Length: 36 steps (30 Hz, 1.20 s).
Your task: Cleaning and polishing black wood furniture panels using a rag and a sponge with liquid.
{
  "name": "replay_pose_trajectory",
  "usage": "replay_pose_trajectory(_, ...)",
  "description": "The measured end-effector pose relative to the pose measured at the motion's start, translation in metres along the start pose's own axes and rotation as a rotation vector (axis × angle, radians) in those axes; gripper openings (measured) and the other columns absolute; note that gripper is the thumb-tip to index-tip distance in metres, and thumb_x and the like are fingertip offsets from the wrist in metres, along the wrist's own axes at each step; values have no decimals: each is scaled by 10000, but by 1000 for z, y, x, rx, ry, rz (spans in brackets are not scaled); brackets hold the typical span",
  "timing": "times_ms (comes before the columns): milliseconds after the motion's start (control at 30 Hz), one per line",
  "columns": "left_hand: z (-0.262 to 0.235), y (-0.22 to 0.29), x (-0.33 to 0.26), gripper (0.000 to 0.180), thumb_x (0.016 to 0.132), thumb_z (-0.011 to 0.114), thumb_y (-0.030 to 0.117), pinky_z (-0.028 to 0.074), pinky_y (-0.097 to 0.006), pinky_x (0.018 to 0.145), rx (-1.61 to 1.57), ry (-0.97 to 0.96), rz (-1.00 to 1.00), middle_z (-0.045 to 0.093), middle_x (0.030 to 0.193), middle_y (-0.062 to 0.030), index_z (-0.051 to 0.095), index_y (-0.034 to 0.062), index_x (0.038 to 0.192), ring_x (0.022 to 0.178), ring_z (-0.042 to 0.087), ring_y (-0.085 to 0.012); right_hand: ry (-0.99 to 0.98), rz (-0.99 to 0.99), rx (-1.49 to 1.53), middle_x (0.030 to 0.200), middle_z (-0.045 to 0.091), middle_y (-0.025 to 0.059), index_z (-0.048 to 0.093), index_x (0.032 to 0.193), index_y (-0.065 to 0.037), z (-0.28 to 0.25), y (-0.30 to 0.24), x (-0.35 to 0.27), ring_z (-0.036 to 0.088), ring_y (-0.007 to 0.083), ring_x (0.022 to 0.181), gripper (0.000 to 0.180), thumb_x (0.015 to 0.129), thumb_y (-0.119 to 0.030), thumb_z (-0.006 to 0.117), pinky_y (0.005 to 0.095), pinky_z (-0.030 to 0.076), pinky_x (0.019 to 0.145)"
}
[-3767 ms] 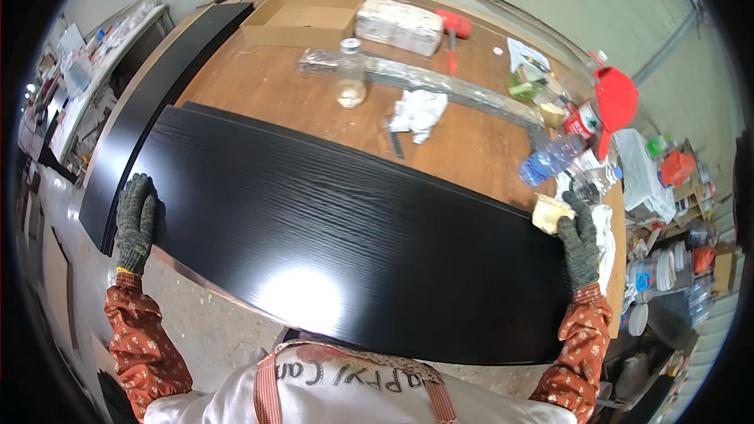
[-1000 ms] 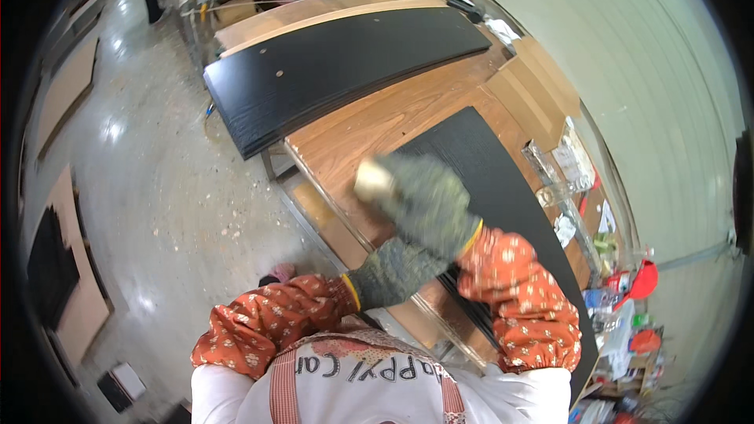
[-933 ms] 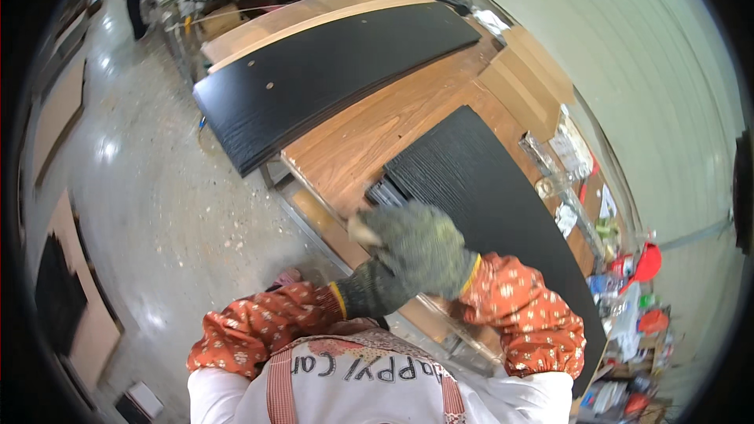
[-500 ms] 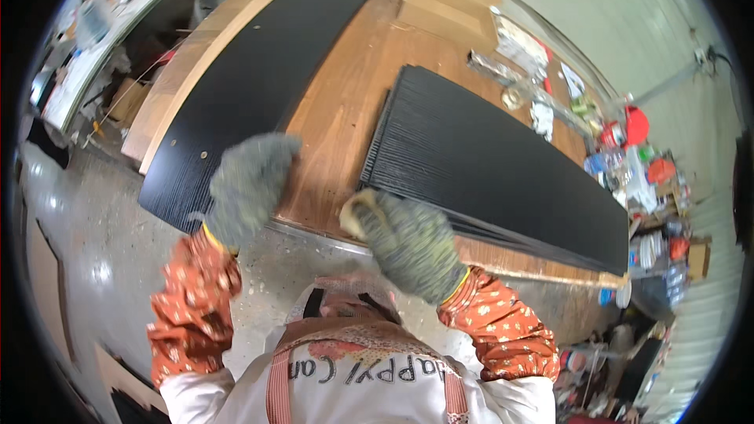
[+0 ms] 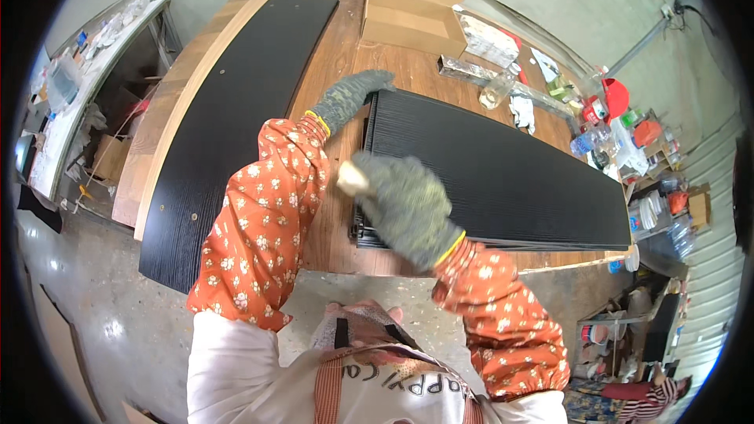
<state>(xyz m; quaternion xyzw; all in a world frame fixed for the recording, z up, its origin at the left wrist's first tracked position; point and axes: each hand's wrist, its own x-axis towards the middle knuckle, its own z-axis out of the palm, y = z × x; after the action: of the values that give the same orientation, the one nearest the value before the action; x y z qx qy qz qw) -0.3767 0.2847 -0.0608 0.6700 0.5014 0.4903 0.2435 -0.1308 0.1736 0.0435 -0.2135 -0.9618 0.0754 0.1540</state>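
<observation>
Stack of long, flat, black wood-grain panels (image 5: 503, 180): centre to right of frame, lying on the brown wood-grain tabletop (image 5: 393, 63); several layered edges show at its left end. Left hand in grey-green knit glove (image 5: 352, 100): at the stack's upper-left corner, fingers extended, apparently touching; cannot tell whether they clamp the edge. Right hand in matching glove (image 5: 406, 202): centre of frame, somewhat blurred, curled round a small pale cream block (image 5: 353, 180), which projects at the stack's left end; contact with the panels unclear.

Handling (judgement): panels probably stiff and fairly heavy for their length; sheen suggests a smooth, slippery face that could scuff, corners likeliest to chip. Best hold: opposite edges, away from corners. Block probably light; grasp by its sides.
</observation>
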Motion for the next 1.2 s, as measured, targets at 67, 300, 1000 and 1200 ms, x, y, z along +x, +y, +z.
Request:
replay_pose_trajectory(67, 6, 12, -3, 312, 1019, 465, 206, 418, -314, 1029, -345, 4, -141, 581, 1338, -53, 587, 60, 1266, 1102, 587, -160, 111, -17, 23, 954, 675, 141, 594, 1170, -92, 1, 33, 29, 632, 344, 861, 362, 855, -262, 652, 450, 512, 754)
replay_pose_trajectory(300, -25, 21, -20, 402, 1019, 464, 289, 432, -391, 1016, -924, 335, -364, 567, 1310, -148, 469, 98, 1373, 1122, 567, -262, 270, 116, -172, 851, 690, 159, 602, 1087, -107, 26, 120, 122, 664, 370, 791, 302, 873, -319, 616, 475, 526, 730)
replay_pose_trajectory(1000, 94, 100, 56, 541, 989, 380, 483, 277, -559, 1097, 775, -302, 20, 524, 1398, -124, 490, 124, 1379, 1306, 465, -321, 737, 784, 30, 919, 666, 107, 654, 1043, -60, -58, 146, -246, 664, 243, 841, 163, 903, -141, 638, 393, 545, 817)
replay_pose_trajectory(1200, 154, 122, 83, 484, 989, 437, 421, 339, -420, 1097, 715, -267, -91, 558, 1356, -135, 552, 85, 1318, 1271, 488, -329, 643, 105, 21, 1080, 619, 138, 569, 1210, -70, 16, 100, -173, 625, 283, 981, 386, 831, -101, 634, 427, 518, 872)
